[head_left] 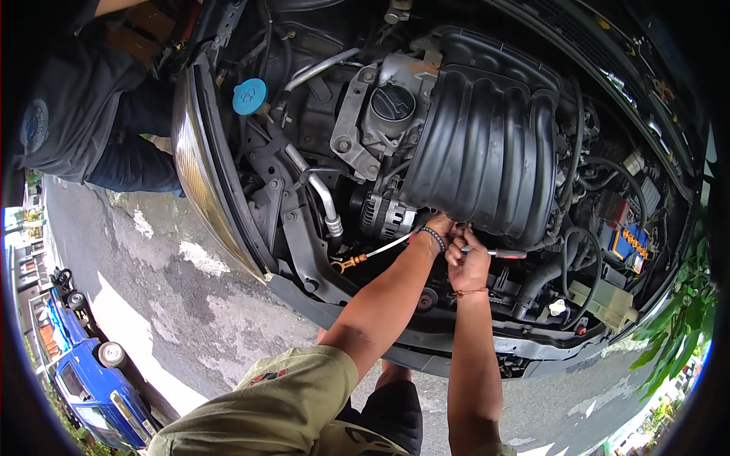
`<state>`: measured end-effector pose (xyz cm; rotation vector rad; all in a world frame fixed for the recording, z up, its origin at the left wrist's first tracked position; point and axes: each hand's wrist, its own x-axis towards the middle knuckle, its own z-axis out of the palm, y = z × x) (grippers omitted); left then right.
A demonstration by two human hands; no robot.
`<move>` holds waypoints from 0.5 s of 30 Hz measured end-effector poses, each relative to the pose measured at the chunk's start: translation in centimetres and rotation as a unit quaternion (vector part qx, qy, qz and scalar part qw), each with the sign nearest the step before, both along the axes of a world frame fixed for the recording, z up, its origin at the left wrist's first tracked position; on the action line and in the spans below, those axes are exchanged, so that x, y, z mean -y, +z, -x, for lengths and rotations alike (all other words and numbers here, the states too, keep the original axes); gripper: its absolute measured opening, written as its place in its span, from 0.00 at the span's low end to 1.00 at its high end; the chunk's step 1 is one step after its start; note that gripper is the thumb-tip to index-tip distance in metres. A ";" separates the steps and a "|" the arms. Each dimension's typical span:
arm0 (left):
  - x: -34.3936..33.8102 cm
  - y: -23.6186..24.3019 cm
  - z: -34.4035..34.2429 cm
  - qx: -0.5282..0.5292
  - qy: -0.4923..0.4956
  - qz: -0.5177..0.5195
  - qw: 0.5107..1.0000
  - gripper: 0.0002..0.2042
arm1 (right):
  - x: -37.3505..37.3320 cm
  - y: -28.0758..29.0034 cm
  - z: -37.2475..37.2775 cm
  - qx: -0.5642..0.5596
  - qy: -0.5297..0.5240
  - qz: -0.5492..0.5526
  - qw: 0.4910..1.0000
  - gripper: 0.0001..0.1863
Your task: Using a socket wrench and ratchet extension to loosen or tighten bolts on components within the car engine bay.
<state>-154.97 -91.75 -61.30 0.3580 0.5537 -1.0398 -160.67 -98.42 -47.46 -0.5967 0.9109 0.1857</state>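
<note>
My left hand [443,226], with a beaded bracelet at the wrist, reaches under the lower edge of the ribbed black engine cover [483,144]; its fingers are mostly hidden there. Just right of it, my right hand [468,262] has its fingers curled on a tool with a grey and red handle [508,253], lying crosswise below the cover. The alternator [384,216] sits left of my hands, and an orange dipstick handle [350,262] is below it.
The car's headlight [201,175] and front edge bound the bay, with a battery [627,243] at right. A co-worker [84,114] stands at upper left. A blue truck [84,372] is on the road [152,251]; leafy plants [669,327] are at right.
</note>
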 end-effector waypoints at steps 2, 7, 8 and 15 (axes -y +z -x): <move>1.9 1.3 0.5 -0.023 0.083 -0.029 0.996 0.10 | 1.7 -1.9 0.7 0.007 -0.047 -0.050 0.998 0.06; 2.6 1.4 1.3 -0.023 0.083 -0.042 0.995 0.08 | 1.3 -1.7 1.3 0.004 0.263 0.792 0.551 0.11; 2.5 1.1 1.3 -0.023 0.118 -0.003 0.993 0.08 | 0.6 -1.0 1.3 0.006 0.263 0.791 0.553 0.11; 2.5 1.3 1.0 -0.043 0.080 -0.052 0.994 0.08 | 1.3 0.1 0.9 -0.015 0.044 0.106 0.993 0.07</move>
